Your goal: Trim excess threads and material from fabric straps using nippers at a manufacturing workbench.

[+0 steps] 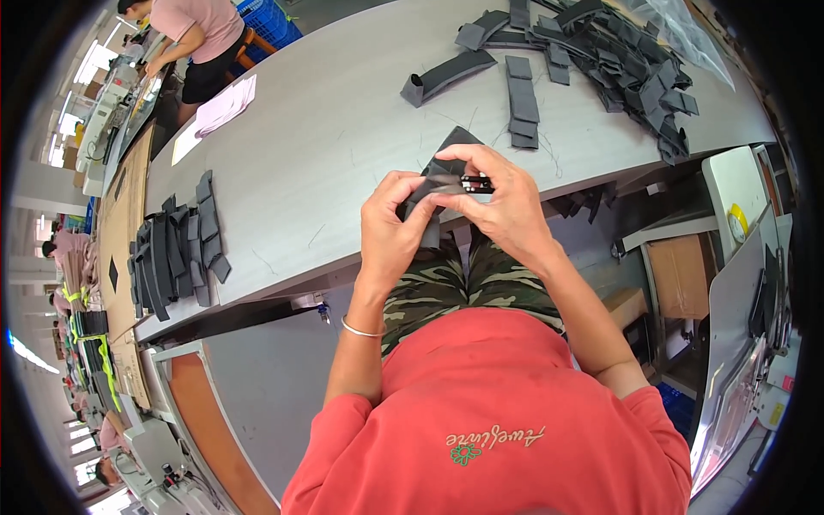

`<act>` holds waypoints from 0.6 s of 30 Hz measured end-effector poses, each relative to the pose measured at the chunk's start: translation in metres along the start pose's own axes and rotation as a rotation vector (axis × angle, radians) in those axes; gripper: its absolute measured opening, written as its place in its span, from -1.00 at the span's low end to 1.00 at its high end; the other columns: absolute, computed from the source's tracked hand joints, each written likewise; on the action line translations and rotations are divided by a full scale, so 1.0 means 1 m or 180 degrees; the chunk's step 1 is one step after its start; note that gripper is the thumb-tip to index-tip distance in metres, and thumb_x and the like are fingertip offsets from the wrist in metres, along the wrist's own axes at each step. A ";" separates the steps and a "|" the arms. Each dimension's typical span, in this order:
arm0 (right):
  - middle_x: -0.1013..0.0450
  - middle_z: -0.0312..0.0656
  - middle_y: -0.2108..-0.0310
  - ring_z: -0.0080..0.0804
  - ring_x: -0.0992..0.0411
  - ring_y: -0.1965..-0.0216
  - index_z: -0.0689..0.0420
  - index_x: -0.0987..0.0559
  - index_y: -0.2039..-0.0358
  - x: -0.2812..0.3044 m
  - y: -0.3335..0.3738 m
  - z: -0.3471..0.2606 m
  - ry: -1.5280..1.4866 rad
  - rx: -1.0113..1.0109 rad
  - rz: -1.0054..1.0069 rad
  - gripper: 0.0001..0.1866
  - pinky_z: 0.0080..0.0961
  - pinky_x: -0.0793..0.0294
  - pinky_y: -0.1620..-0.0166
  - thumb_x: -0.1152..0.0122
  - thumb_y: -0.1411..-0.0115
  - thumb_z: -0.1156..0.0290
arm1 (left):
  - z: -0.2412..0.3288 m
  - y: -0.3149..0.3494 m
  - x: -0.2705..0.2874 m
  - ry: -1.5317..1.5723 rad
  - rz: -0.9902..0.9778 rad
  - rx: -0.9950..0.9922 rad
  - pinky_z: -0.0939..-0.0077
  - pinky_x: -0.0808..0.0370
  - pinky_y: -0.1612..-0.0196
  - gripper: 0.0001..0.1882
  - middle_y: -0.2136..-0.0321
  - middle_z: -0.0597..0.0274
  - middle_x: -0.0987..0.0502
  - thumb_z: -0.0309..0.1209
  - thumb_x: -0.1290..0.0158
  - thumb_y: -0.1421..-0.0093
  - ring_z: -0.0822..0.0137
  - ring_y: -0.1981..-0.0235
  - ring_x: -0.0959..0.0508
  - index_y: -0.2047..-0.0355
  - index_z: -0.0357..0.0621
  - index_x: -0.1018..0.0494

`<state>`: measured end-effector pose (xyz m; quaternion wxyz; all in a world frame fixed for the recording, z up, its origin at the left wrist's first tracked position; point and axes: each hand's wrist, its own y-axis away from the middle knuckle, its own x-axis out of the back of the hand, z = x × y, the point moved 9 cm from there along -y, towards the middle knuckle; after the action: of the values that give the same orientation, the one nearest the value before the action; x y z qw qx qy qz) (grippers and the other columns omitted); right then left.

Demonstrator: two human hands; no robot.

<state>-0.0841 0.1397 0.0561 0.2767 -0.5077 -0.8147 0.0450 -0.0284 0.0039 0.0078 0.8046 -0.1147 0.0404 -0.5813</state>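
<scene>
Both my hands meet just over the table's near edge, around a dark grey fabric strip [457, 139]. With thumb and fingers, my left hand [388, 227] pinches the strip from its left side. Closed in my right hand [506, 206] is a pair of small thread snips [475, 184] with black handles; their metal blades are blurred against the cloth. My right fingertips also touch the strip's upper part. Part of the strip hangs below my fingers. Beyond my hands, a flat folded strip [522, 103] and a curled strip [448, 77] lie on the table.
Many dark grey strips form a heap [631, 64] at the far right, beside clear plastic [687, 34]. More strips [176, 245] lie in a group at left. Loose threads are scattered over the grey table [300, 154]. A co-worker [202, 34] stands far left, near pale pink cloth [225, 105].
</scene>
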 end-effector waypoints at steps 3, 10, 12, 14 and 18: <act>-0.44 -0.26 0.44 -0.41 -0.40 0.46 0.11 -0.56 0.31 -0.013 -0.002 0.013 0.0069 -0.0180 -0.0238 -0.82 -0.50 -0.41 0.33 -0.25 -0.01 0.52 | 0.023 0.005 -0.007 -0.1080 0.0034 -0.0754 0.49 -0.42 0.34 -0.84 0.36 0.18 -0.49 -0.59 -0.16 -0.03 0.27 0.38 -0.49 0.32 -0.26 -0.52; -0.31 -0.44 0.58 -0.72 -0.22 0.49 0.16 -0.42 0.54 0.009 0.007 0.042 -0.1907 -0.0775 -0.0447 -0.81 -0.69 -0.21 0.38 -0.23 -0.15 0.42 | 0.024 0.006 0.006 -0.0920 0.0336 -0.0460 0.46 -0.43 0.27 -0.86 0.26 0.14 -0.51 -0.60 -0.18 0.00 0.27 0.31 -0.51 0.38 -0.27 -0.51; -0.34 -0.42 0.58 -0.71 -0.23 0.50 0.17 -0.44 0.56 0.010 0.017 0.053 -0.1545 -0.0971 -0.1088 -0.77 -0.69 -0.20 0.40 -0.22 -0.18 0.37 | 0.024 0.007 0.012 -0.0853 0.0471 -0.0633 0.46 -0.43 0.25 -0.88 0.23 0.13 -0.51 -0.60 -0.18 -0.01 0.26 0.26 -0.50 0.40 -0.26 -0.51; -0.35 -0.42 0.57 -0.71 -0.23 0.50 0.18 -0.45 0.57 0.008 0.023 0.055 -0.1359 -0.1009 -0.1321 -0.75 -0.68 -0.20 0.40 -0.21 -0.19 0.35 | 0.036 0.006 0.013 -0.0830 0.0504 -0.0992 0.42 -0.42 0.12 -0.89 0.06 0.09 -0.45 -0.60 -0.18 0.00 0.17 0.05 -0.45 0.44 -0.23 -0.49; -0.38 -0.42 0.54 -0.71 -0.23 0.47 0.20 -0.50 0.51 0.011 0.020 0.045 -0.1411 -0.0896 -0.0767 -0.80 -0.70 -0.19 0.38 -0.23 -0.18 0.37 | 0.052 0.009 0.020 -0.1353 0.0951 -0.1409 0.32 -0.34 -0.01 -0.86 -0.03 0.01 -0.32 -0.63 -0.18 0.05 0.13 -0.06 -0.34 0.44 -0.21 -0.50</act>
<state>-0.0938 0.1677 0.0158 0.0220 -0.4184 -0.9080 0.0081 -0.0033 -0.0047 0.0573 0.8268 -0.3980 0.0133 -0.3972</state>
